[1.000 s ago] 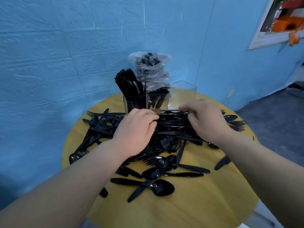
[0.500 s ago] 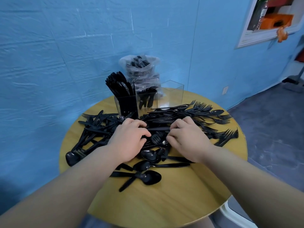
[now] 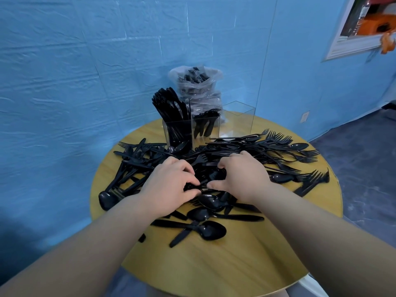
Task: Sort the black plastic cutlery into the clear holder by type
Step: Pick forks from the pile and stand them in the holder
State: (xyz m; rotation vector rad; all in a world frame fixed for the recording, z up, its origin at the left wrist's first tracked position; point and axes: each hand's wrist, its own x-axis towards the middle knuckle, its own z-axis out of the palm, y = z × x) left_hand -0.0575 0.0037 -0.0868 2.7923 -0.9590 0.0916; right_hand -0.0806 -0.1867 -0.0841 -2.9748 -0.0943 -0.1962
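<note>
A heap of black plastic cutlery [image 3: 246, 151] covers the far half of a round wooden table [image 3: 225, 264]. Forks [image 3: 280, 139] fan out to the right, spoons [image 3: 211, 230] lie nearest me. The clear holder [image 3: 237, 118] stands at the back: its left compartment is packed with upright knives [image 3: 169, 108], the middle one has a few pieces, the right one looks empty. My left hand [image 3: 171, 187] lies on the heap's middle and pinches a black piece between thumb and fingers. My right hand [image 3: 242, 174] sits close beside it, fingers curled into the pile; what it holds is hidden.
A clear plastic bag [image 3: 197, 86] stuffed with more black cutlery stands behind the holder against the blue wall. The table's near half shows bare wood. A grey floor lies to the right, and a framed picture [image 3: 362, 26] hangs at the upper right.
Both hands have drawn back from just before the holder toward the heap's near middle and come close together. The camera has pulled back, showing more of the forks on the right.
</note>
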